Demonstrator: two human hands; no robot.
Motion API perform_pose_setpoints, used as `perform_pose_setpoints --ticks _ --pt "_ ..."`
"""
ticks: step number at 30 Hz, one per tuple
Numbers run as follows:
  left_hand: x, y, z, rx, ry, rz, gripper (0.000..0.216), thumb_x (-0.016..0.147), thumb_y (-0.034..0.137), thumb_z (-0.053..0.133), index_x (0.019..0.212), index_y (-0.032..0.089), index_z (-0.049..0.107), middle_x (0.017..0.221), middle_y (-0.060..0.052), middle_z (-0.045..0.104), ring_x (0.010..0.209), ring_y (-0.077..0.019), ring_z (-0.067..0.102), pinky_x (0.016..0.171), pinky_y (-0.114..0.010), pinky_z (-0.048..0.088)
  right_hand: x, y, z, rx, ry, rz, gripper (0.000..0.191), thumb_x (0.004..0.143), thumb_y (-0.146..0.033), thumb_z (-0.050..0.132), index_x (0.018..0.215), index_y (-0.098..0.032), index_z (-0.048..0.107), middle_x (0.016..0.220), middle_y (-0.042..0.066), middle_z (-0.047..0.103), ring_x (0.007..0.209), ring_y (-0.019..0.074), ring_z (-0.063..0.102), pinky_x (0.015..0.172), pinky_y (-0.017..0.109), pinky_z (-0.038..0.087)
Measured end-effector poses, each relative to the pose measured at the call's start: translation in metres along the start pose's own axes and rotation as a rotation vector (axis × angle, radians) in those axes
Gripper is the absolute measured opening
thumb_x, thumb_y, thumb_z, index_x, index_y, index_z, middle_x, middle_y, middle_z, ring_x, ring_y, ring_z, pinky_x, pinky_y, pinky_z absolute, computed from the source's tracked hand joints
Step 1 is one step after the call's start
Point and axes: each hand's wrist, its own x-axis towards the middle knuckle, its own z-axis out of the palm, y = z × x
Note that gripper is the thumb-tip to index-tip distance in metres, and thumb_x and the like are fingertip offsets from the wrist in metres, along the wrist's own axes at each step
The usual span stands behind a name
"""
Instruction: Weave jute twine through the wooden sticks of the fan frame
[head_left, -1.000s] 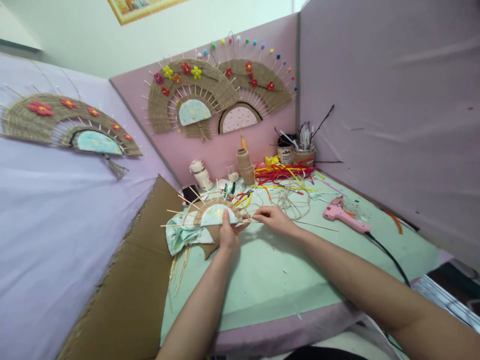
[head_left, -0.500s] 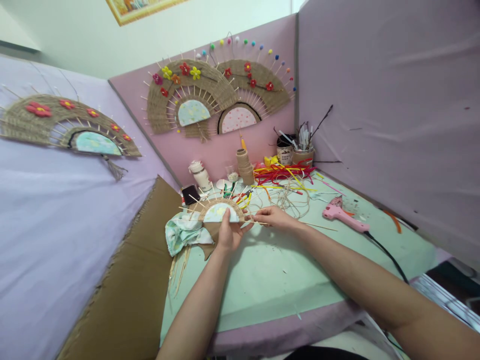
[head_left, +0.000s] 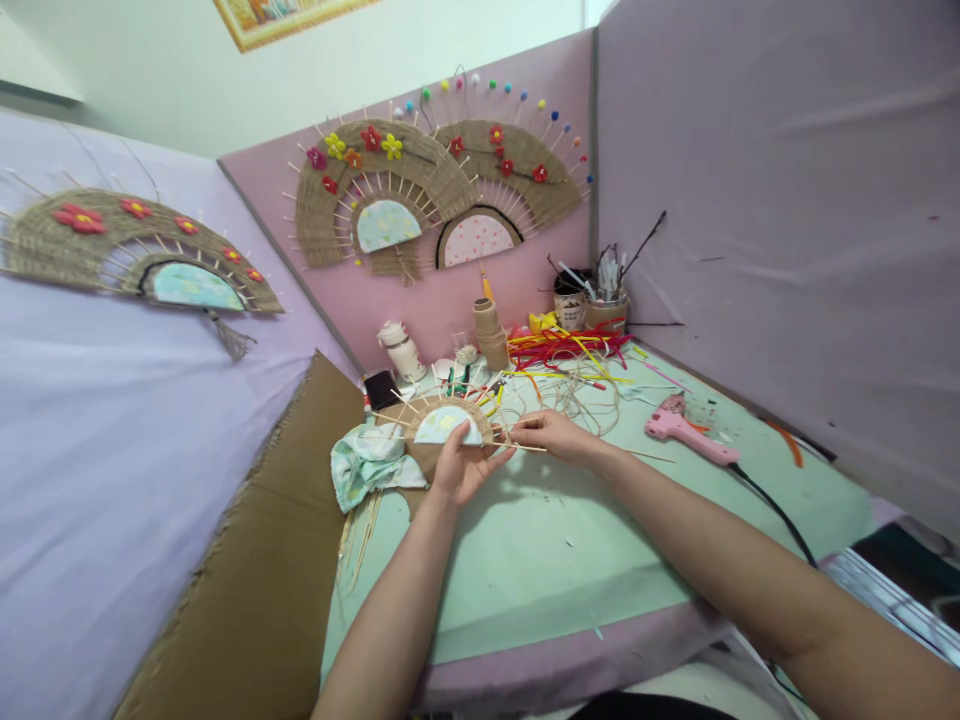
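My left hand (head_left: 459,468) grips the lower edge of a small half-round fan piece (head_left: 444,424), pale patterned cloth ringed with wound jute and thin wooden sticks sticking out, held tilted above the green table (head_left: 570,540). Just to its right, my right hand (head_left: 553,435) pinches a strand of jute twine at the fan's right edge. The loose twine (head_left: 581,398) lies in a tangle behind that hand. A crumpled piece of the same patterned cloth (head_left: 367,460) lies left of the fan.
A pink glue gun (head_left: 686,428) with a black cord lies at the right. Coloured strips (head_left: 566,347), a twine spool (head_left: 489,330), jars and cups of tools stand at the back. Loose sticks (head_left: 360,535) and brown cardboard (head_left: 262,580) lie at left. Finished fans hang on the partition walls.
The left hand has lifted and tilted the fan piece slightly up and to the right. The right hand has stayed at its right edge, shifting a little.
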Motion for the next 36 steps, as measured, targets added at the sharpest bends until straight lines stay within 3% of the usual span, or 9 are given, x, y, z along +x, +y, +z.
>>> perform_pose_setpoints --ticks 7,17,23,28,31,36 --pt "-0.002 0.003 -0.002 0.039 -0.037 -0.055 0.029 0.083 0.030 0.048 0.099 0.009 0.060 0.089 -0.014 0.066 0.077 -0.0206 0.063 0.083 -0.043 0.050 -0.001 -0.005 -0.001 0.074 0.032 0.002 0.034 0.064 -0.047 0.068 0.072 -0.014 0.064 0.054 -0.004 0.050 0.050 0.0079 0.039 0.050 0.022 0.028" --pt "-0.004 0.005 -0.002 -0.021 -0.089 -0.113 0.029 0.081 0.028 0.045 0.096 0.007 0.059 0.083 -0.011 0.063 0.067 -0.0166 0.060 0.080 -0.040 0.051 -0.001 -0.006 -0.003 0.006 0.056 -0.062 0.031 0.066 -0.043 0.068 0.072 -0.013 0.065 0.065 0.000 0.059 0.057 0.0097 0.046 0.055 0.023 0.033" --pt "-0.004 0.006 -0.005 -0.005 -0.101 -0.169 0.038 0.082 0.030 0.044 0.104 0.002 0.057 0.093 -0.018 0.065 0.089 -0.0250 0.063 0.080 -0.038 0.051 0.001 -0.003 -0.004 -0.026 0.074 -0.118 0.030 0.068 -0.043 0.067 0.070 -0.013 0.064 0.064 0.000 0.059 0.056 0.0098 0.046 0.055 0.023 0.034" --pt "-0.002 0.011 -0.009 0.000 -0.158 -0.226 0.053 0.083 0.032 0.042 0.125 0.000 0.044 0.105 -0.021 0.064 0.106 -0.0293 0.057 0.081 -0.035 0.049 0.002 -0.001 -0.009 -0.093 0.182 -0.171 0.028 0.070 -0.041 0.065 0.069 -0.014 0.063 0.064 0.000 0.059 0.059 0.0108 0.048 0.056 0.024 0.036" --pt "-0.001 0.013 -0.010 0.014 -0.191 -0.251 0.057 0.084 0.032 0.040 0.130 -0.002 0.037 0.104 -0.021 0.064 0.105 -0.0295 0.059 0.081 -0.035 0.050 0.002 -0.001 -0.009 -0.099 0.218 -0.187 0.028 0.069 -0.042 0.065 0.070 -0.015 0.064 0.065 0.000 0.060 0.059 0.0116 0.049 0.057 0.024 0.037" --pt "0.001 0.011 -0.014 0.029 -0.172 -0.253 0.055 0.086 0.033 0.039 0.127 -0.004 0.041 0.099 -0.021 0.066 0.097 -0.0295 0.062 0.080 -0.035 0.049 0.001 -0.003 -0.007 -0.093 0.222 -0.181 0.028 0.069 -0.042 0.065 0.071 -0.015 0.065 0.066 0.001 0.060 0.059 0.0117 0.049 0.057 0.025 0.037"
